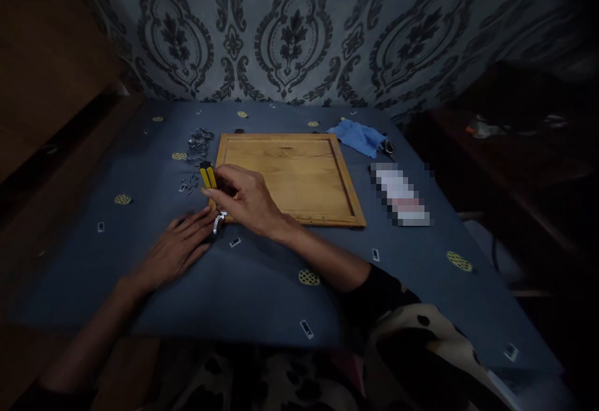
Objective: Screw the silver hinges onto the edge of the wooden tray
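Observation:
A wooden panel (281, 177) with a raised frame lies flat on the table. At its near left corner my right hand (250, 202) is closed around a yellow and black screwdriver (208, 176), handle up; the tip is hidden behind my fingers. Just below that hand, a small shiny metal fitting (218, 221) sits at the panel's edge, its exact kind unclear. My left hand (180, 252) lies flat on the table with fingers stretched toward the same corner, fingertips against the panel edge or the fitting. Small holes show along the panel's near edge.
Left of the panel lie several small screws (189, 183) and a pile of metal fittings (199, 141). A blue cloth (359, 138) rests at the back right, near a pixelated flat object (402, 196). The blue table cover (262, 299) meets a patterned wall (292, 37).

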A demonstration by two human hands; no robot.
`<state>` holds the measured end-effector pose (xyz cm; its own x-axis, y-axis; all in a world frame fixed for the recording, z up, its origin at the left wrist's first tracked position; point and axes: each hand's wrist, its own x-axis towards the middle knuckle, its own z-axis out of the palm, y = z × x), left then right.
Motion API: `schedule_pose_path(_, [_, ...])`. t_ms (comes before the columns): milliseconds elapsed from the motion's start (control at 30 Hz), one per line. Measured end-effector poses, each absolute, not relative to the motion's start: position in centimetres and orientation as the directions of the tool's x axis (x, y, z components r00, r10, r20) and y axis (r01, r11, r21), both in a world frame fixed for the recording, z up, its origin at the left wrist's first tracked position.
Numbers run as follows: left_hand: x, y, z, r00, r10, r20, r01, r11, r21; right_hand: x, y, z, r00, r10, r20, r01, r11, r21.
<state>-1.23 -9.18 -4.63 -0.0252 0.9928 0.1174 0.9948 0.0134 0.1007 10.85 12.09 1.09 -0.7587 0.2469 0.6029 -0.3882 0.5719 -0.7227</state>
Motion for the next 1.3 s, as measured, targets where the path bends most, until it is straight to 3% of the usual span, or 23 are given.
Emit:
schedule_pose_path(733, [-1.3,-9.2,-5.0,-0.039,0.987,0.156,0.992,0.02,0.124,10.6,11.6,0.5,-0.829,0.251,0.5,-0.332,0.499,-0.801])
schedule_pose_path(1000, [-1.4,-9.2,-4.9,-0.026,0.986,0.167,0.992,0.005,0.123,10.9,12.5,1.7,-0.887,0.125,0.444,-0.337,0.483,-0.808])
schedule_pose_path(1200, [-1.4,-9.3,-4.7,-0.048,0.99,0.132,0.982,0.023,0.187,10.7,12.5,1.7,-0.808,0.282,0.517,-0.362,0.456,-0.813])
schedule_pose_path(1300, [-1.4,-9.5,-4.4,-0.078,0.983,0.165,0.958,0.028,0.285,10.7,12.6,1.7,-0.772,0.292,0.564,-0.389,0.486,-0.783])
